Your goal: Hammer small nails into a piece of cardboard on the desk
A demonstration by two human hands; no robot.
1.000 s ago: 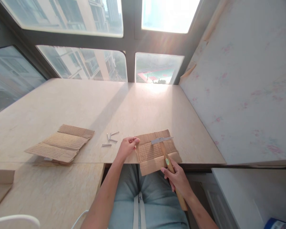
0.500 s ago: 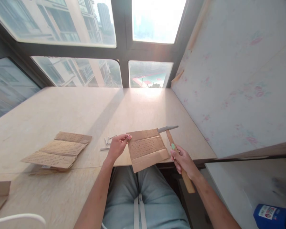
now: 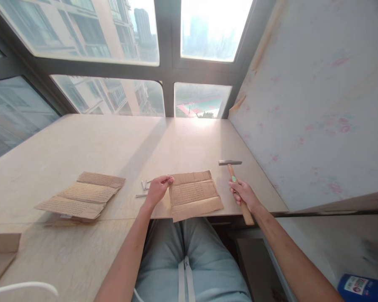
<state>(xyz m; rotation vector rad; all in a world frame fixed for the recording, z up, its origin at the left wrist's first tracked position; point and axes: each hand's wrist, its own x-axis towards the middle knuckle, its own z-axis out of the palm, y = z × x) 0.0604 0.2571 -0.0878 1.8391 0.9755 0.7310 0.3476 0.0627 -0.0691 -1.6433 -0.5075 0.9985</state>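
A piece of brown corrugated cardboard point(image 3: 195, 192), creased and covered with rows of small holes, lies at the table's front edge, its lower part overhanging my lap. At its upper left corner, my left hand point(image 3: 159, 189) is closed in a pinch; what sits between the fingertips is too small to make out. Several metal nails point(image 3: 141, 196) lie just left of that hand, partly hidden by it. My right hand point(image 3: 244, 193) wraps round the wooden handle of a hammer point(image 3: 231, 170), right of the cardboard. The hammer's metal head points away from me, apart from the cardboard.
Another stack of perforated cardboard point(image 3: 85, 195) rests on the table point(image 3: 113, 134) at the left. An open cardboard box point(image 3: 3, 243) and a white cable point(image 3: 28, 285) are at the lower left. A patterned wall point(image 3: 318, 105) bounds the right; a blue container point(image 3: 362, 287) stands low there.
The hammer has moved right, its head away from the cardboard's upper right corner. The cardboard's near edge has swung slightly up. My left hand keeps its pinch at the corner.
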